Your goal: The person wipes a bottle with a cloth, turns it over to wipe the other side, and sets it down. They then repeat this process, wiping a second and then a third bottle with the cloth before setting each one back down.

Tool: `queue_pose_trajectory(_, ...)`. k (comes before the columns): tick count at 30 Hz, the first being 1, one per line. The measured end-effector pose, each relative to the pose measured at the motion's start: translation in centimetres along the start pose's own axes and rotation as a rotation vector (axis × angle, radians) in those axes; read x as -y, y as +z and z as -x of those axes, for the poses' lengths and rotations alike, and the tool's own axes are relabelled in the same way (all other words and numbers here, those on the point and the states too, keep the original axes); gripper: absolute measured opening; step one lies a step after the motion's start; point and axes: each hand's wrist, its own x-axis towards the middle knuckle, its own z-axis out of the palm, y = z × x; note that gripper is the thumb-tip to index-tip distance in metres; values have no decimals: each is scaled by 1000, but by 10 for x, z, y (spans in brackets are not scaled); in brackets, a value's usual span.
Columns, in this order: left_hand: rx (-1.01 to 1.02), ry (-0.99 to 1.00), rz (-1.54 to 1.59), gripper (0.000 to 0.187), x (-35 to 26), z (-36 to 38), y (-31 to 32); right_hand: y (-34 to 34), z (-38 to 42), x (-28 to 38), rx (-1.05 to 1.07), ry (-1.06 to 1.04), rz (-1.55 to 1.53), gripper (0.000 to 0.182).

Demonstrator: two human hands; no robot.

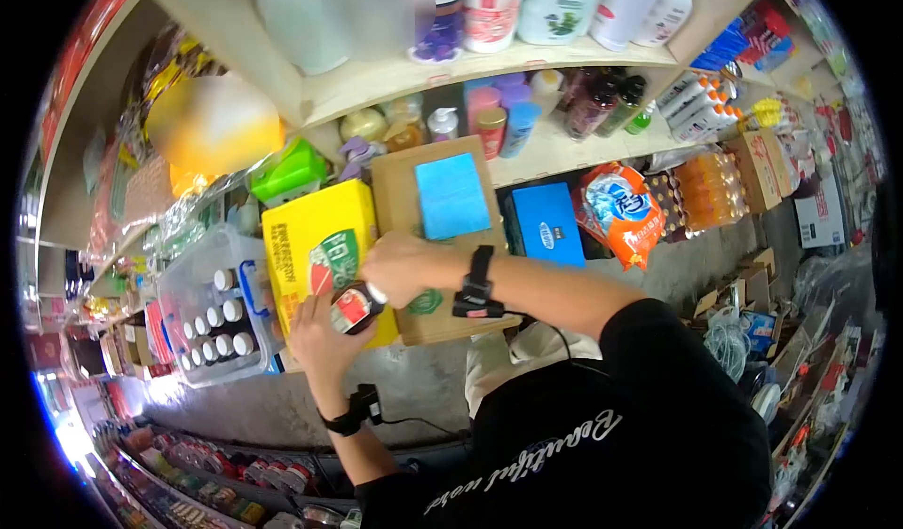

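Observation:
A dark bottle [355, 310] with a red and white label lies tilted in my left hand [323, 336], whose fingers wrap round its body. My right hand [406, 268] is closed at the bottle's white top [376, 293], which looks like a cap; the fingers partly hide it. Both hands are over a yellow box [320, 233] with a green and red print. Beside it stands a brown cardboard box [395, 190] with a blue folded cloth [453, 195] on top. At the left, a clear plastic bin [179, 294] holds several dark bottles [224, 345] with white caps.
Above the boxes, a wooden shelf [376, 92] bears several large bottles [494, 7]. To the right are a blue box [546, 225], an orange detergent bag [621, 211] and packed orange drinks [712, 190]. Cardboard and clutter [748, 294] lie on the floor at right.

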Motion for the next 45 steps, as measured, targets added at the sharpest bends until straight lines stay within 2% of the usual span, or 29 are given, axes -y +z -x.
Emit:
queue_pose_trajectory(7,-99,19,104,57,8,5,3,-9,-7,15,148,115,152,21)
queue_pose_trajectory(8,-73,6,93,65,8,6,2,-11,-8,16,180,145,143,21)
queue_pose_trajectory(13,-62,-26,125,64,11,12,3,-3,-10,15,150,148,160,21)
queue_pose_trajectory(17,-104,22,162,59,15,14,2,2,-8,18,145,185,200,24)
queue_pose_trajectory(20,-95,35,177,58,21,17,7,5,-5,22,80,162,184,17)
queue_pose_trajectory(25,-133,36,156,57,24,21,14,-1,-7,31,134,189,220,19)
queue_pose_trajectory(28,-90,-4,141,57,22,22,10,0,-7,29,96,173,228,19)
queue_pose_trajectory(42,-115,-163,100,65,3,31,9,-6,-18,14,220,43,259,24)
queue_pose_trajectory(45,-45,-173,103,69,6,26,4,-5,-17,9,169,15,236,26)
